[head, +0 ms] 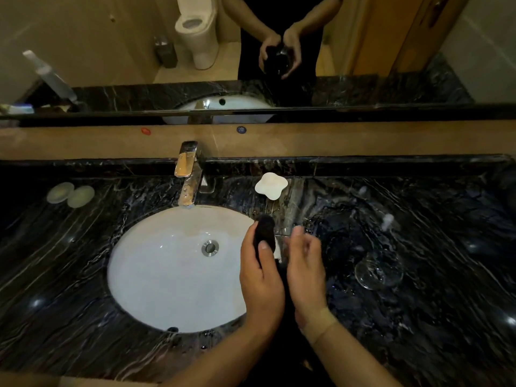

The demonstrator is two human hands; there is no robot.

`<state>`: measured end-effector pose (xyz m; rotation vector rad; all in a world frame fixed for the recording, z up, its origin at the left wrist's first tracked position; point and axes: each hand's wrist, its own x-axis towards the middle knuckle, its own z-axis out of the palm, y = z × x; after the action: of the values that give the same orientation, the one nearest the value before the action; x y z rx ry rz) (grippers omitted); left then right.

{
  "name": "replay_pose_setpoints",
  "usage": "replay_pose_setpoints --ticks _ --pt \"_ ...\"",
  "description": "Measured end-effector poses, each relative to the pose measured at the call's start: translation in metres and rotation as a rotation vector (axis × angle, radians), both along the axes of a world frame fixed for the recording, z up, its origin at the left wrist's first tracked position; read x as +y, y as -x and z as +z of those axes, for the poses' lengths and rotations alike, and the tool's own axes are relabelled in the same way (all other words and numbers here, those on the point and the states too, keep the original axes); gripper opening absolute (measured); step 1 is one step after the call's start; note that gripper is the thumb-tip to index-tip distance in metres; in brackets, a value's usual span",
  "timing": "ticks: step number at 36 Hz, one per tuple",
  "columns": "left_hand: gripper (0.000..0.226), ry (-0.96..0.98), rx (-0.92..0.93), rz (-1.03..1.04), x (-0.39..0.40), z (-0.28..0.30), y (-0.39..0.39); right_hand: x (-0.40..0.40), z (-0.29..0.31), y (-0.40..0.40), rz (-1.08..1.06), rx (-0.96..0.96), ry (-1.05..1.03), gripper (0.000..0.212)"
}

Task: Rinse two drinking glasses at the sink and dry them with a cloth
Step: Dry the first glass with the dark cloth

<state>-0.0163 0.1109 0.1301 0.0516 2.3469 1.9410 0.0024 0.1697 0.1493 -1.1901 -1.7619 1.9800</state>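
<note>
Just right of the white basin (pixel 156 263) I hold a clear drinking glass (pixel 281 241) between both hands over the black marble counter. My left hand (pixel 259 277) grips a dark cloth (pixel 264 233) and presses it against the glass's left side. My right hand (pixel 305 269) cups the glass from the right, its fingers blurred. Most of the glass is hidden by the cloth and my hands. A second clear glass (pixel 378 272) rests on the counter to the right, apart from both hands.
A chrome faucet (pixel 188 174) stands behind the basin, and no water is visible under it. A white flower-shaped dish (pixel 270 185) sits behind my hands. Two pale round discs (pixel 69 192) lie at the far left. The mirror (pixel 279 51) reflects my hands.
</note>
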Motion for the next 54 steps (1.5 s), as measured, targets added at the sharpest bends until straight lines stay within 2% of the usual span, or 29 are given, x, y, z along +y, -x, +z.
replay_pose_setpoints --ticks 4,7,11,15,17,22,26,29,32,39,42,44,46,49,54 --pt "0.043 0.025 0.037 -0.031 -0.004 -0.003 0.0 -0.001 -0.005 -0.004 0.087 0.029 -0.003 0.068" --pt "0.043 0.021 0.066 -0.059 -0.008 -0.003 -0.005 0.004 -0.011 -0.005 0.067 0.144 0.195 0.076" --pt "0.043 0.003 0.133 -0.093 -0.011 0.0 -0.005 0.01 -0.008 -0.008 0.022 0.229 0.313 0.062" --pt "0.041 -0.095 0.093 -0.121 -0.016 0.0 0.003 0.013 -0.008 -0.008 -0.02 0.235 0.391 0.059" --pt "0.044 -0.131 0.05 -0.13 -0.018 -0.002 0.005 0.013 -0.008 -0.006 0.012 0.21 0.425 0.065" --pt "0.042 -0.055 0.093 -0.064 -0.014 -0.003 -0.001 0.012 -0.009 -0.002 0.056 0.107 0.237 0.051" --pt "0.042 0.062 0.172 -0.094 -0.013 -0.006 -0.004 0.011 -0.005 -0.003 0.06 0.069 0.122 0.038" --pt "0.043 0.117 0.225 -0.144 -0.014 -0.005 -0.004 0.008 0.0 -0.005 0.113 0.069 0.084 0.052" --pt "0.043 0.115 0.237 -0.16 -0.014 -0.004 -0.004 0.007 0.003 -0.005 0.128 0.125 0.174 0.068" --pt "0.041 -0.012 0.232 -0.166 -0.015 0.0 0.0 0.017 -0.007 -0.007 0.145 0.271 0.34 0.074" --pt "0.04 -0.128 0.149 -0.181 -0.016 0.0 0.007 0.027 -0.009 -0.009 0.205 0.321 0.493 0.082" --pt "0.043 -0.184 0.105 -0.179 -0.016 0.0 0.011 0.033 -0.007 -0.01 0.255 0.375 0.553 0.079" --pt "0.043 -0.191 0.106 -0.176 -0.015 0.001 0.012 0.034 -0.005 -0.009 0.252 0.35 0.517 0.079" --pt "0.041 -0.14 0.127 -0.149 -0.011 0.001 0.012 0.031 -0.01 -0.007 0.161 0.254 0.349 0.084" --pt "0.042 0.005 0.207 -0.19 -0.011 -0.001 0.01 0.021 -0.011 -0.007 0.145 0.192 0.284 0.071"
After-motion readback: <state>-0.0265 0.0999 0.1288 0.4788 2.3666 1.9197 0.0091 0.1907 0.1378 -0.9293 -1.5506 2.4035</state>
